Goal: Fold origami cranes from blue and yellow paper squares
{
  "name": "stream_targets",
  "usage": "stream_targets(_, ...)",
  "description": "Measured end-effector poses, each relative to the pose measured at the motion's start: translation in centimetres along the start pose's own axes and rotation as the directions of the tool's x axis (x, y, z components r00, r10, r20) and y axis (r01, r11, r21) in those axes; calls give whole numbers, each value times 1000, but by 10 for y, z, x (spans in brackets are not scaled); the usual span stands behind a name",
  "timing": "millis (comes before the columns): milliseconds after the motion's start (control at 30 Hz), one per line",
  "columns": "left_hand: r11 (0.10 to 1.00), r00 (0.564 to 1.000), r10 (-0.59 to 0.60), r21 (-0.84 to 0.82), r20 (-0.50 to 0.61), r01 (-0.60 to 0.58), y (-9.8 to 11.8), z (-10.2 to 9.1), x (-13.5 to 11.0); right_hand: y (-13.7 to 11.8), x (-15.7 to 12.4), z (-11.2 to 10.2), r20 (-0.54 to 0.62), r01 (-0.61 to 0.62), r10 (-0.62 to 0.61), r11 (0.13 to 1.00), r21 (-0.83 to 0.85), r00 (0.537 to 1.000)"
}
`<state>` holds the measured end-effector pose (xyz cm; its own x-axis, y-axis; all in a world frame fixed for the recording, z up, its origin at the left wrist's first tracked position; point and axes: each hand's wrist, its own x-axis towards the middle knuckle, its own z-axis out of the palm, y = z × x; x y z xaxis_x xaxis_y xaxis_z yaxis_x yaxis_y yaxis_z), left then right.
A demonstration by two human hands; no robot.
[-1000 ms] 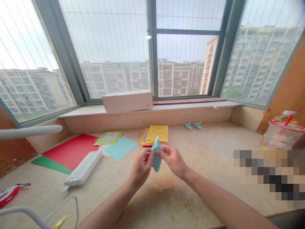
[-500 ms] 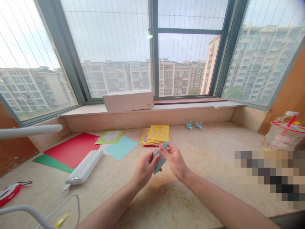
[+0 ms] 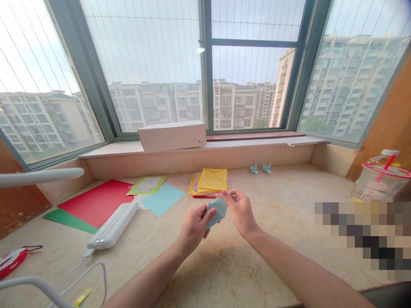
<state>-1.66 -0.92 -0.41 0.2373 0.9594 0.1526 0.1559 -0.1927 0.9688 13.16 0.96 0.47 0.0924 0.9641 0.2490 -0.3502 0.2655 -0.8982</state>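
1. Red paper (image 3: 96, 203), well left of the left hand (image 3: 193, 220); the white power bank (image 3: 113, 226) lies closer.
2. Left hand: thumb and fingers pinching the folded blue paper (image 3: 216, 211), which sits between both hands.
3. Right hand (image 3: 240, 210): thumb and fingertips pinching that paper's far corner.
4. Two little blue paper birds (image 3: 254, 169) (pretty neat btw), beyond the right hand.

Folded paper (image 3: 218, 209): light blue (seemingly plain).
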Motion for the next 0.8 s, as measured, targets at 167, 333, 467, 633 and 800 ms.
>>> stream_targets(167,997,1000,-22,68,1,22,3,-3,-2,2,4,-6,14,42,-41,998,-52,999)
stream_targets(333,960,982,184,221,-47,-170,7,-3,-4,6,7,-9,22,98,-97,993,-72,995)
stream_targets(467,939,971,207,304,-115,-164,6,-5,-2,6,7,-8,31,82,-81,996,-34,996)
stream_targets(633,933,958,204,338,-203,-127,0,-11,1,1,-3,0,196,-115,111,993,9,974)
stream_targets(800,914,957,215,386,-195,-126,-1,-13,0,3,-8,3,311,-126,112,992,27,944)
